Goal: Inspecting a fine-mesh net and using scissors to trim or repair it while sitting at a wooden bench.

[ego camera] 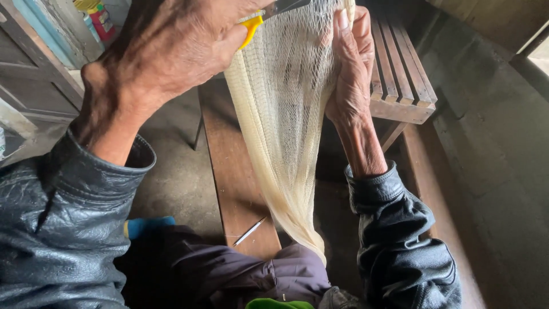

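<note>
Fishing net [280,114], pale cream and fine-meshed, hangs stretched from the top edge of the head view down to the person's lap, in front of a narrow wooden bench [237,189]. Left hand [171,51], fingers closed, grips a yellow-handled cutter [254,23] against the net's upper part. Right hand [351,68] clasps the net's right edge, fingers curled round the mesh. A thin white pen [250,231] lies near the bench's near end; a slatted wooden seat [400,74] stands behind the right hand.

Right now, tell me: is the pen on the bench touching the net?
No, the pen lies on the bench, apart from the net.
</note>
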